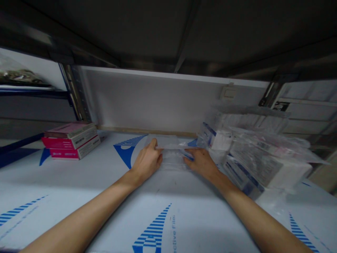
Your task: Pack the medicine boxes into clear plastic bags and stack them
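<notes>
A clear plastic bag (172, 161) stretches between my two hands, low over the middle of the shelf. My left hand (147, 159) pinches its left side, thumb and fingers pressed together. On the other side my right hand (201, 162) has its fingers closed on the bag's right edge. A small blue patch shows by the right fingertips; I cannot make out what it is. The bag is see-through and partly blurred, so its outline is hard to follow.
Pink and white boxes (72, 140) are stacked at the left. Plastic-wrapped white boxes (265, 158) stand close by my right forearm. Blue-printed protective film covers the shelf (105, 218). A dark upper shelf (147, 35) hangs overhead, and a wall (147, 102) with a switch (229, 93) closes the back.
</notes>
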`<move>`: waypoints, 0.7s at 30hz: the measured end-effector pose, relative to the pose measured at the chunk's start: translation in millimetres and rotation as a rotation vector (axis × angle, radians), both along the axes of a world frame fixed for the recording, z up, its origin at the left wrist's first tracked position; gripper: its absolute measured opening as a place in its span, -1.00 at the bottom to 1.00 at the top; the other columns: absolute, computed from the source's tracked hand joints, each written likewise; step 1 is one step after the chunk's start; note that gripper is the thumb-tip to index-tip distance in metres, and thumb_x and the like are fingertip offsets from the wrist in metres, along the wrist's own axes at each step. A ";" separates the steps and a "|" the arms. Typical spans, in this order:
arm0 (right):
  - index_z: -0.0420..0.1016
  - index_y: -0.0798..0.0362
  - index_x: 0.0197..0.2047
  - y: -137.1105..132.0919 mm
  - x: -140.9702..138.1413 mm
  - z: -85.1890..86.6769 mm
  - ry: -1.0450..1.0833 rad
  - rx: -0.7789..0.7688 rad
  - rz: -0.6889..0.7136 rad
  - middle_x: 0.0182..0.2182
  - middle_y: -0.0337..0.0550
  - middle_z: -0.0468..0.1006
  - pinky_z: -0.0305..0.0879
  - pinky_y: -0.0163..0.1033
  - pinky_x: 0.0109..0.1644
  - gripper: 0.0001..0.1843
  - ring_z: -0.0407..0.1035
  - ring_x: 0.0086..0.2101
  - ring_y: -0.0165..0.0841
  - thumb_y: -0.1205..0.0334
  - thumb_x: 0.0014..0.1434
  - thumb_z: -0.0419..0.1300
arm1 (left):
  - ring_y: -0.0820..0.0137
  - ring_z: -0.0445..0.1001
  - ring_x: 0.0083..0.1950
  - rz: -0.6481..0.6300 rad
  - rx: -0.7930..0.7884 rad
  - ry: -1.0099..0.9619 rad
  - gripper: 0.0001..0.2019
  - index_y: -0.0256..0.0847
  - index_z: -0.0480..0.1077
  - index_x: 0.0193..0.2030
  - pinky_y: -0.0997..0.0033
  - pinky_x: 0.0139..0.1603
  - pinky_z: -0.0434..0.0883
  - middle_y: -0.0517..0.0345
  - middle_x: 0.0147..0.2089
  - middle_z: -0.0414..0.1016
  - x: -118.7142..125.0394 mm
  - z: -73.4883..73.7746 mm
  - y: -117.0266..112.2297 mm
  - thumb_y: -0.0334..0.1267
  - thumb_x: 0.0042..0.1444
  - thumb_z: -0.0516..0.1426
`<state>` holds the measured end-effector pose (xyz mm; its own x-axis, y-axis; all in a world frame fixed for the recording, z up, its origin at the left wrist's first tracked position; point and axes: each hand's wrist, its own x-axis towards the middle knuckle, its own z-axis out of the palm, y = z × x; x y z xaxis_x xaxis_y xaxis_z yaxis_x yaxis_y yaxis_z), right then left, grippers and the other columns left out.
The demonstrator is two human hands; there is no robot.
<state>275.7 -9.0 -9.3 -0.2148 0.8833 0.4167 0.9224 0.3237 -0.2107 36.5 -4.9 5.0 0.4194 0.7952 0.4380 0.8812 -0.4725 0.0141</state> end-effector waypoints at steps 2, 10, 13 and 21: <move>0.58 0.19 0.05 3.4 2.0 -1.7 0.021 0.025 -0.016 0.02 0.16 0.64 0.40 0.01 0.20 -0.62 0.52 0.05 -0.07 0.29 0.17 0.28 | 0.24 0.54 -0.18 0.020 -0.020 0.039 -0.71 -0.24 0.48 0.08 0.24 -0.11 0.51 -0.10 0.03 0.33 1.0 2.0 -1.5 -0.35 0.31 0.03; 0.50 0.10 0.01 0.7 7.7 0.7 -0.030 0.072 0.030 0.03 0.14 0.56 0.38 -0.01 0.16 -0.60 0.48 0.05 -0.08 0.47 0.07 0.18 | 0.16 0.54 0.01 0.128 0.011 0.112 -0.35 0.04 0.21 0.39 0.22 -0.08 0.53 -0.09 0.20 0.30 -1.4 10.6 -6.7 -0.60 0.24 -0.08; 0.47 0.06 0.03 -4.9 9.1 9.5 -0.078 0.004 0.161 0.09 0.06 0.55 0.36 -0.10 0.17 -0.49 0.47 0.07 -0.15 0.57 0.02 0.08 | -0.01 0.40 0.21 0.183 0.070 0.127 -0.29 0.01 0.23 0.39 0.04 0.06 0.49 -0.14 0.26 0.31 -6.3 10.3 -3.5 -0.66 0.18 -0.10; 0.56 0.08 -0.01 -6.6 1.6 10.9 0.000 -0.048 0.180 -0.09 0.02 0.68 0.40 -0.05 0.05 -0.65 0.56 -0.08 -0.07 0.23 0.11 0.32 | 0.20 0.56 0.02 0.002 -0.073 -0.186 -0.48 -0.20 0.40 0.25 0.16 0.13 0.48 -0.15 0.23 0.31 -5.3 8.8 -0.6 -0.56 0.19 -0.04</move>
